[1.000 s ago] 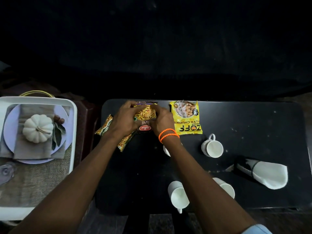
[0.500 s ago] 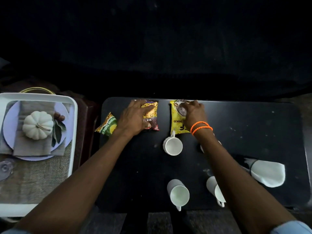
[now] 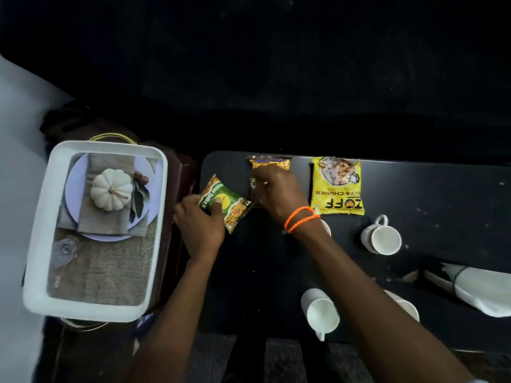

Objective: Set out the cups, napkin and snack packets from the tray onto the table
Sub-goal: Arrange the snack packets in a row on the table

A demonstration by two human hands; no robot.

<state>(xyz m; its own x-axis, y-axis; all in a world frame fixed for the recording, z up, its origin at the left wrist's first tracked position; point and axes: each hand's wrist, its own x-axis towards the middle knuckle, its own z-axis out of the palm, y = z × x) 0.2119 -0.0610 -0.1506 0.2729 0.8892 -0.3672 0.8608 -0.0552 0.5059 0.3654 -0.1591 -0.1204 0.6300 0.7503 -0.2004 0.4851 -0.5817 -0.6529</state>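
Nearest, a white cup [image 3: 320, 313] lies on its side on the bench [image 3: 262, 272], mouth toward the camera. The left grip [image 3: 200, 225] pinches the green packet [image 3: 224, 204], whose long axis runs diagonally, just beside the right grip [image 3: 279, 194] pressed on the brown packet [image 3: 269, 165]. Right of that grip the yellow packet [image 3: 336, 186] lies lengthwise away; left of both, the white tray [image 3: 41, 225] holds a plate [image 3: 74, 189], cloth and small pumpkin [image 3: 111, 192].

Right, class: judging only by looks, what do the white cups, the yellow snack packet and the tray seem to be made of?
White cups: probably glazed ceramic, going by the smooth, thick walls with a soft sheen. Yellow snack packet: glossy printed plastic film, crinkled, with crimped seams. Tray: likely matte white plastic, with a thick rounded moulded rim; enamelled metal is possible.
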